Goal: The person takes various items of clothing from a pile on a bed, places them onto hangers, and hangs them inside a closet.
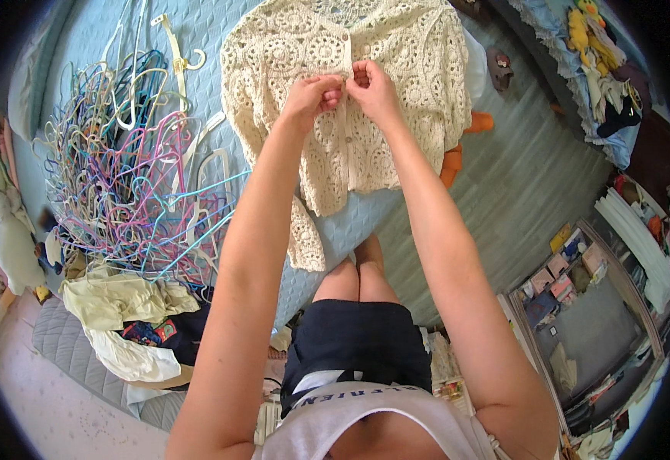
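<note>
A cream crocheted cardigan (415,75) lies front side up over the edge of a bed with a blue quilted cover (363,215). Small buttons run down its front placket, and one sleeve (306,241) hangs toward me. My left hand (314,98) pinches the placket from the left, fingers curled. Just across from it, my right hand (372,92) grips the facing edge between thumb and fingers. The two hands almost meet at the middle of the front. My fingertips hide the button between them.
A tangled heap of plastic hangers (133,172) covers the bed to my left. Folded clothes (128,305) lie below it on a grey quilted pad (76,345). Orange objects (478,122) show beside the cardigan. At right are a cap (500,69) and a cluttered glass-topped cabinet (593,328).
</note>
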`<action>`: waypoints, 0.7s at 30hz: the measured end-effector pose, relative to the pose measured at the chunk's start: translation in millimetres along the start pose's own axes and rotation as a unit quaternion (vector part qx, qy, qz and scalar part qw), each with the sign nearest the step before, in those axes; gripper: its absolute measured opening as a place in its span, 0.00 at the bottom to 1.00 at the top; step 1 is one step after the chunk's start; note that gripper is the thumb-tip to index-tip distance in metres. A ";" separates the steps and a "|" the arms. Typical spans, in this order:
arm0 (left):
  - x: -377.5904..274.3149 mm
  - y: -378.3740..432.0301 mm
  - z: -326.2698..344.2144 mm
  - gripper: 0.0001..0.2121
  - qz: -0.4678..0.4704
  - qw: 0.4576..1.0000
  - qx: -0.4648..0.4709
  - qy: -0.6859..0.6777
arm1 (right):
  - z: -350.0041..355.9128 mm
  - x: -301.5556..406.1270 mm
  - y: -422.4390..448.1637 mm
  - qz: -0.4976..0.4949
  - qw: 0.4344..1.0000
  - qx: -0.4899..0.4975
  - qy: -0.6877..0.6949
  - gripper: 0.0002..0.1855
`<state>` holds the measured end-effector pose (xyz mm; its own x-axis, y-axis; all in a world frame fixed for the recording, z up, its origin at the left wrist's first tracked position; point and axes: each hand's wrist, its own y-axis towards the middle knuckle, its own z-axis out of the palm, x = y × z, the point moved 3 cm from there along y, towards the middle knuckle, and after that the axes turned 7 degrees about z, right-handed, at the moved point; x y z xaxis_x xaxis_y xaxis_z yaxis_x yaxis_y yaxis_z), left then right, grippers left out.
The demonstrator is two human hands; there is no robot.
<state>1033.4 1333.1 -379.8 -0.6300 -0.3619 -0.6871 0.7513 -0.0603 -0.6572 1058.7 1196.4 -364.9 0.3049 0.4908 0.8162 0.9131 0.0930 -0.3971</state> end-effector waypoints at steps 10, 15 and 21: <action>31.2 -76.6 -14.6 0.13 0.110 0.931 -0.127 0.325 | -12.5 -23.2 -85.8 0.056 0.989 -0.053 -0.126 0.19; 82.3 -161.2 -0.3 0.19 0.279 0.768 -0.085 0.570 | -8.3 -57.3 -168.5 -0.047 0.960 -0.043 -0.271 0.13; 102.5 -171.5 -9.8 0.19 0.285 0.704 -0.051 0.649 | -23.1 -63.5 -158.9 0.015 0.983 -0.014 -0.181 0.07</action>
<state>838.0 1315.5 -340.5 0.0693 0.8580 -0.5089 0.9785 -0.1579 -0.1330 900.5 1130.5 -343.8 0.2199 0.7700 0.5989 0.9139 0.0520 -0.4025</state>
